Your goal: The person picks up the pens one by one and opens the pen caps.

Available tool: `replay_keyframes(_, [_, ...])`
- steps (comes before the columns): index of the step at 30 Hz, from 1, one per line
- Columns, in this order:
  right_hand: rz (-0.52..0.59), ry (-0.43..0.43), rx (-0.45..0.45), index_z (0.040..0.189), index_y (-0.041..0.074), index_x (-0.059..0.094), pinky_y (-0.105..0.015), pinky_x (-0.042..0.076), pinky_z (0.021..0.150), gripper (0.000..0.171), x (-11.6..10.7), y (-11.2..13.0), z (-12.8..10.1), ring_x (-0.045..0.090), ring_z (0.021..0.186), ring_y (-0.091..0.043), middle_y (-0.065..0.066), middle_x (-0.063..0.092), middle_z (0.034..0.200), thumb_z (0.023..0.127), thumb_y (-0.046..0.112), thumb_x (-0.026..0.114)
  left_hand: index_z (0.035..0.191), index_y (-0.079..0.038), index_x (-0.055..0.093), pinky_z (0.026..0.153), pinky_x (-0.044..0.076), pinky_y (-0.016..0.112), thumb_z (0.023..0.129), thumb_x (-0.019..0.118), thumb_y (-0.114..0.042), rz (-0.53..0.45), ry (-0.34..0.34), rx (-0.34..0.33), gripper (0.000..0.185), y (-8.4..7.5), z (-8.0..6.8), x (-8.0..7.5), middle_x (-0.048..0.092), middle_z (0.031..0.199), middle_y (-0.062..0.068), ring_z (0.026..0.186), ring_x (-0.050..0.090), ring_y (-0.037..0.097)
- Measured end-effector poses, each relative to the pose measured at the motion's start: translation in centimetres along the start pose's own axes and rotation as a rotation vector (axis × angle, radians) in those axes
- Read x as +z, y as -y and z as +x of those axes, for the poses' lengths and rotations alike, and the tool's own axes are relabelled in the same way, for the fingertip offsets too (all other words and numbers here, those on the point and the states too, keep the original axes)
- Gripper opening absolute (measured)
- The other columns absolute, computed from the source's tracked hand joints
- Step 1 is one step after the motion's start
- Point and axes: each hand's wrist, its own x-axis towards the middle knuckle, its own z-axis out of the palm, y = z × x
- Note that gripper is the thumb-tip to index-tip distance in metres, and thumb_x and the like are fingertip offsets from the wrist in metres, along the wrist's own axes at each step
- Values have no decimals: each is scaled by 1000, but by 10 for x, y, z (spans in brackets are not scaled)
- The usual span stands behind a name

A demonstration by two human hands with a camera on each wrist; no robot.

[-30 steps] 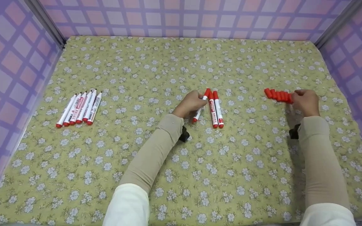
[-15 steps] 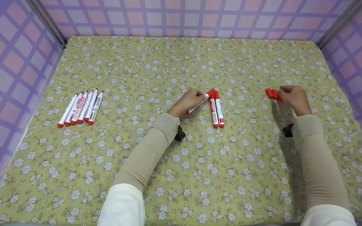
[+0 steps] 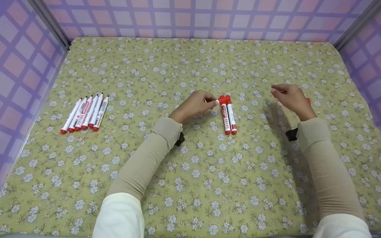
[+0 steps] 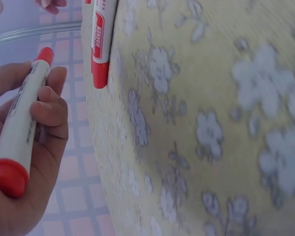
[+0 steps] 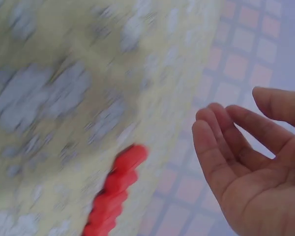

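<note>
My left hand (image 3: 195, 105) grips a white marker (image 4: 22, 118) with a red cap and a red end, seen lengthwise in the left wrist view. In the head view the hand hides most of it. Just to its right, two red-capped markers (image 3: 225, 120) lie side by side on the cloth. My right hand (image 3: 293, 99) is raised over the table with relaxed fingers and holds nothing. A row of loose red caps (image 5: 110, 191) lies near it in the right wrist view; the hand covers most of that row in the head view.
Several uncapped white markers (image 3: 84, 115) lie together at the left, dark tips pointing away. A yellow floral cloth (image 3: 164, 72) covers the table. Checked panels (image 3: 190, 19) close off the back and both sides.
My right hand has moved left, away from the red caps. My left hand has shifted slightly left, tilting the marker it grips so that its cap points right.
</note>
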Motion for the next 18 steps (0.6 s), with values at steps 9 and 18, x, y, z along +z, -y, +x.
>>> replay_keyframes(9, [-61,58,-194,138,5,52,-53,43,99,46,22,34,4,53,122,-35,-20,53,138,101,33,49,116,-9,70,58,36,26,98,55,-27,148,25,117,29,-1,-7,-9,67,96,6,60,41,12])
replay_keyframes(18, [-77,179,-335,136,4,54,-50,45,100,45,44,73,-7,56,121,-32,-18,55,137,100,30,51,114,-12,71,64,41,28,97,57,-26,277,18,204,27,0,-14,-14,64,97,2,71,48,15])
